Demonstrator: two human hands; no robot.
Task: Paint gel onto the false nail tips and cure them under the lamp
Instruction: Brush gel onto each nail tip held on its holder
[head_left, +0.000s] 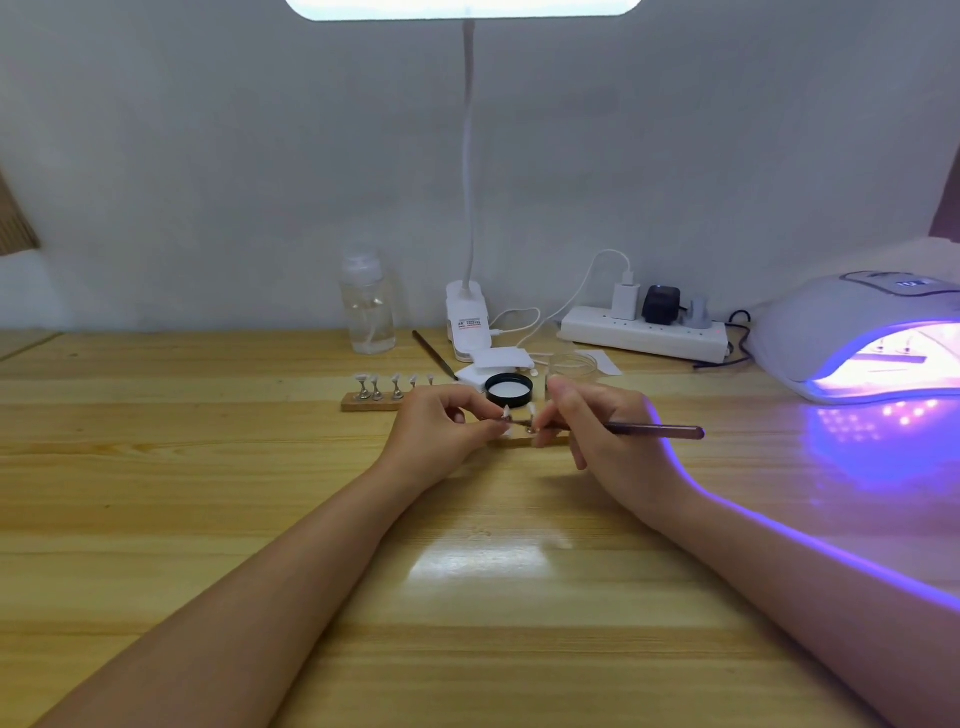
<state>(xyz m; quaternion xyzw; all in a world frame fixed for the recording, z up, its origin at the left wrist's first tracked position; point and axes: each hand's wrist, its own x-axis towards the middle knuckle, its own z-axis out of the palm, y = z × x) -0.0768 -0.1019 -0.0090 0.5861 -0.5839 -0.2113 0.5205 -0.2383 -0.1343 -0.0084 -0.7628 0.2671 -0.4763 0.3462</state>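
My right hand (597, 431) grips a dark purple brush (654, 430), its bristle end pointing left at a false nail tip (506, 413) on a small metal stand. My left hand (441, 423) pinches that stand from the left. A second tip (532, 410) stands just beside it on a wooden strip (519, 441), mostly hidden by my hands. Behind my left hand, another wooden strip (369, 404) carries several tips on stands. The curing lamp (852, 338) at the far right glows violet, with a strip of stands inside it.
A black lid with white gel (509, 389) and a clear jar (574, 366) sit behind my hands. Farther back are a clear bottle (368, 312), a spare brush (434, 354), the desk lamp clip base (467, 322), white pads (498, 361) and a power strip (644, 332).
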